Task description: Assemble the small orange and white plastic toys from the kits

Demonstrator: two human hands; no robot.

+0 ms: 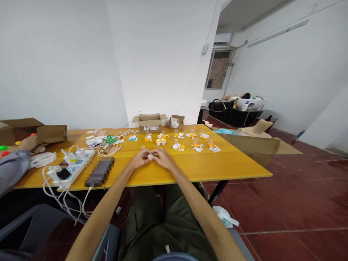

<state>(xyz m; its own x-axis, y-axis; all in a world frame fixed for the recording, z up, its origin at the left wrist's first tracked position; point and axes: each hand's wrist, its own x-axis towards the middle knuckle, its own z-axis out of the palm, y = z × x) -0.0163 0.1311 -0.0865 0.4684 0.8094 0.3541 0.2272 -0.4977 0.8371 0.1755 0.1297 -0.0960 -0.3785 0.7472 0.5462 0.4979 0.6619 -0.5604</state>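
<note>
My left hand (139, 160) and my right hand (162, 158) meet over the near part of the yellow table. Their fingers are closed together around a small white round piece (149, 157). Something brownish shows between the fingertips, too small to make out. Just beyond my hands stand small cups with orange and white parts (161, 141). Further groups of white discs and orange rings (178, 146) lie spread to the right, some with clear cups beside them. A group with a teal piece (133, 138) lies beyond my left hand.
Two cardboard boxes, one open (151, 122) and a smaller one (176, 122), stand against the wall. On the left are a pixelated dark device (99, 172), a power strip with white cables (78, 165) and a co-worker's hand (28, 143) by another box. The table's right edge borders a large carton (247, 146).
</note>
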